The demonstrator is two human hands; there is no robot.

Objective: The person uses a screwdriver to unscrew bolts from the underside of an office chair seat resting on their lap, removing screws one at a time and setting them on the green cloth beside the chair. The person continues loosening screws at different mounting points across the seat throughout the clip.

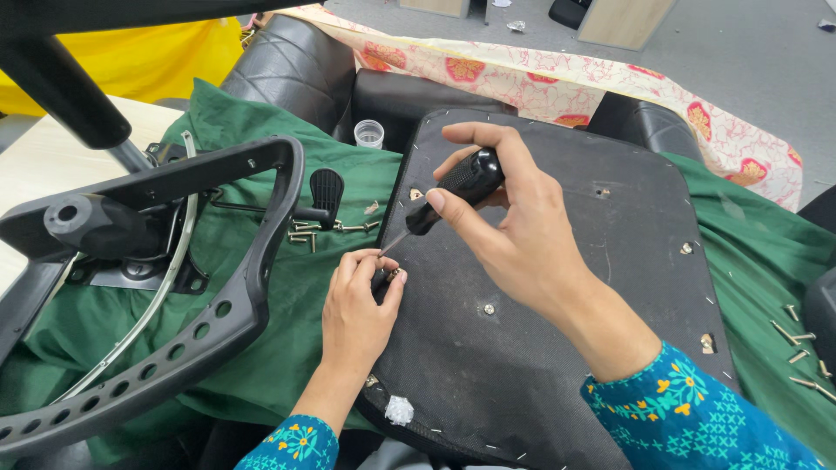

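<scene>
My right hand (514, 231) grips the black handle of a screwdriver (453, 190), its metal shaft slanting down-left toward the left edge of an upturned black chair seat base (601, 278). My left hand (357, 305) rests at that edge with fingers pinched around a small screw or fitting right under the screwdriver tip. The base lies flat on a green cloth (287, 348), staples along its rim and several screw holes across it.
A black chair armrest and frame (200, 331) with a metal mechanism lies at left. Loose screws (309, 231) sit beside a black lever knob (326, 191); more screws (797, 344) lie at right. A clear plastic cup (369, 133) stands behind, near a floral cloth (557, 78).
</scene>
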